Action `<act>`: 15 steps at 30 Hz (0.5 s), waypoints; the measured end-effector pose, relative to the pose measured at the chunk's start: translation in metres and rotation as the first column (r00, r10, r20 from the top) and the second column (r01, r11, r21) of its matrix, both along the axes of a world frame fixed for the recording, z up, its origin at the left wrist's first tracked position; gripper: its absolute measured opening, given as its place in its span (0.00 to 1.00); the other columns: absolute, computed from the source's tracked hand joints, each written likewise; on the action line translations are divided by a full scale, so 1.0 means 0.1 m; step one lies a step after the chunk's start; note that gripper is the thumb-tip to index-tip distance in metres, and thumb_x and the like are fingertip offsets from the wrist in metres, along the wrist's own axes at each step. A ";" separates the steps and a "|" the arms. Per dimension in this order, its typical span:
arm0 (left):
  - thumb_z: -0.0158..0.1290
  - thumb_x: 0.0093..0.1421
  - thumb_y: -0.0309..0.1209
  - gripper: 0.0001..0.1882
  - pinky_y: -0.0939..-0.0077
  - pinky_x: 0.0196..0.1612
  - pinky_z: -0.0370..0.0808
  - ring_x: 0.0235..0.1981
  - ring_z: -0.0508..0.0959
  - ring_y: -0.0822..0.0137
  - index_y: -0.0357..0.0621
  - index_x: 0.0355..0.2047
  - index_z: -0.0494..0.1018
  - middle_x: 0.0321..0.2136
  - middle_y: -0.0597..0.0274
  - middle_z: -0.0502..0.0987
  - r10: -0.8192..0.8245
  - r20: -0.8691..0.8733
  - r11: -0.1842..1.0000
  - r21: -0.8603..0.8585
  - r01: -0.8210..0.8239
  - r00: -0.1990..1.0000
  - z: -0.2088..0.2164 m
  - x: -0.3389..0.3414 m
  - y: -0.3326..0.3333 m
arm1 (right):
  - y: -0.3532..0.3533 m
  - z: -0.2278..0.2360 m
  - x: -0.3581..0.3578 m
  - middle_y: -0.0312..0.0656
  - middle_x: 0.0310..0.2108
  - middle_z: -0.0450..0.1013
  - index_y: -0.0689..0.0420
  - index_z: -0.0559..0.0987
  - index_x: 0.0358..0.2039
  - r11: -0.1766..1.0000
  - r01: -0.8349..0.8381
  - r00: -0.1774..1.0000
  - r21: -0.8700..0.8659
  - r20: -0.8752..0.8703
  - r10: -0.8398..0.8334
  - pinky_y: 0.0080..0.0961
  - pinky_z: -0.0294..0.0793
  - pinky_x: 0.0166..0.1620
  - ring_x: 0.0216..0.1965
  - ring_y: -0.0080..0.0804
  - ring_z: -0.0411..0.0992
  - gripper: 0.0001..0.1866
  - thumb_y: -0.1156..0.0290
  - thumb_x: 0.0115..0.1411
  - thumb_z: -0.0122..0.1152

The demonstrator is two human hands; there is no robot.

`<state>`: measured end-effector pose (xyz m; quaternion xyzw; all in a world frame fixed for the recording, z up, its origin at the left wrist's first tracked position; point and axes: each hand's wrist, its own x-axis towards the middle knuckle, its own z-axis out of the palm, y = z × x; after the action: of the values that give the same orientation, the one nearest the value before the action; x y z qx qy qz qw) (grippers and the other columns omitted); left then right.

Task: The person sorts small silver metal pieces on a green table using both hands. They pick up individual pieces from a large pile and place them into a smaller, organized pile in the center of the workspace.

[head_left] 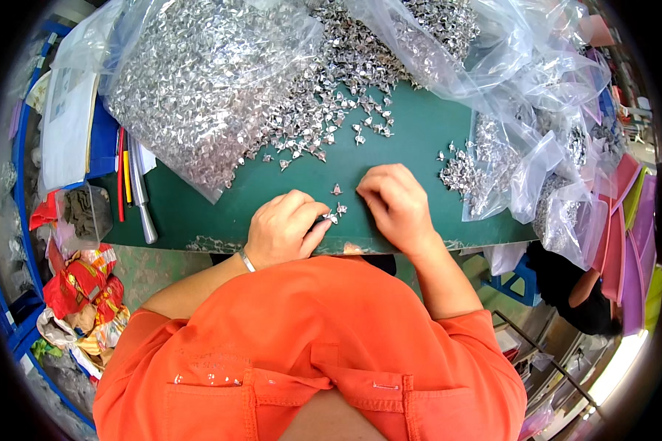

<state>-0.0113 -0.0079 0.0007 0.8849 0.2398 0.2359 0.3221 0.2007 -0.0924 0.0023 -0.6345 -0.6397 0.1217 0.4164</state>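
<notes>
Small shiny metal parts with pointed prongs lie on a green tabletop. My left hand rests near the front edge, thumb and forefinger closing on one small metal part. Just right of those fingertips lies another part, and a single one sits a little farther off. My right hand is on the table across from these, its fingers curled and pressed together. Whatever those fingers may hold is hidden.
A large clear bag spills a heap of metal parts at the back. A smaller pile and clear bags lie right. Pens, a metal-tipped tool and a plastic box stand left.
</notes>
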 end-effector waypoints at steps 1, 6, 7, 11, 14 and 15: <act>0.67 0.52 0.27 0.10 0.67 0.32 0.74 0.28 0.77 0.62 0.47 0.35 0.80 0.30 0.64 0.76 0.003 -0.002 1.000 0.006 -0.003 1.000 0.01 0.00 0.00 | 0.01 0.02 -0.01 0.42 0.35 0.78 0.58 0.80 0.33 0.997 -0.074 0.997 0.018 -0.018 0.074 0.35 0.76 0.38 0.35 0.44 0.75 0.11 0.83 0.50 0.69; 0.67 0.52 0.27 0.10 0.67 0.32 0.74 0.28 0.78 0.61 0.47 0.35 0.80 0.30 0.64 0.76 0.009 -0.014 1.000 0.010 -0.009 1.000 0.02 0.00 0.00 | 0.24 0.13 0.08 0.44 0.37 0.78 0.59 0.80 0.37 0.984 -0.178 0.984 -0.004 -0.029 0.178 0.38 0.77 0.42 0.39 0.46 0.76 0.11 0.83 0.51 0.66; 0.67 0.52 0.28 0.10 0.67 0.32 0.74 0.28 0.78 0.61 0.47 0.35 0.80 0.30 0.64 0.76 0.010 -0.015 1.000 0.012 -0.010 1.000 0.02 0.00 0.01 | 0.34 0.12 0.10 0.45 0.39 0.78 0.60 0.80 0.37 0.993 -0.103 0.992 0.057 0.080 0.098 0.39 0.77 0.43 0.40 0.47 0.75 0.10 0.83 0.53 0.64; 0.67 0.52 0.27 0.10 0.67 0.32 0.74 0.28 0.78 0.61 0.47 0.35 0.80 0.30 0.64 0.76 0.002 0.004 1.000 -0.001 -0.002 1.000 0.01 0.00 0.02 | 0.44 0.14 0.28 0.46 0.39 0.78 0.60 0.80 0.39 0.992 -0.117 0.989 -0.057 0.088 0.121 0.37 0.79 0.44 0.40 0.46 0.77 0.12 0.86 0.54 0.61; 0.67 0.52 0.27 0.09 0.67 0.33 0.75 0.28 0.78 0.61 0.46 0.34 0.80 0.30 0.64 0.77 0.000 0.012 1.000 -0.024 0.000 1.000 0.02 0.00 0.01 | 0.39 0.19 0.36 0.47 0.38 0.79 0.61 0.80 0.40 0.994 0.016 0.996 -0.110 -0.085 -0.025 0.34 0.80 0.41 0.37 0.45 0.80 0.13 0.88 0.56 0.58; 0.67 0.52 0.27 0.09 0.67 0.33 0.75 0.28 0.78 0.61 0.46 0.34 0.80 0.30 0.64 0.77 0.004 0.007 1.000 -0.017 -0.004 1.000 0.03 0.00 0.01 | 0.39 0.18 0.35 0.48 0.38 0.79 0.61 0.80 0.40 0.991 0.075 0.990 -0.115 -0.110 -0.088 0.34 0.80 0.41 0.37 0.45 0.80 0.12 0.87 0.56 0.60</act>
<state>-0.0114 -0.0070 0.0036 0.8808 0.2426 0.2376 0.3299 0.2356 -0.0530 0.0200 -0.6742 -0.5803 0.1759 0.4216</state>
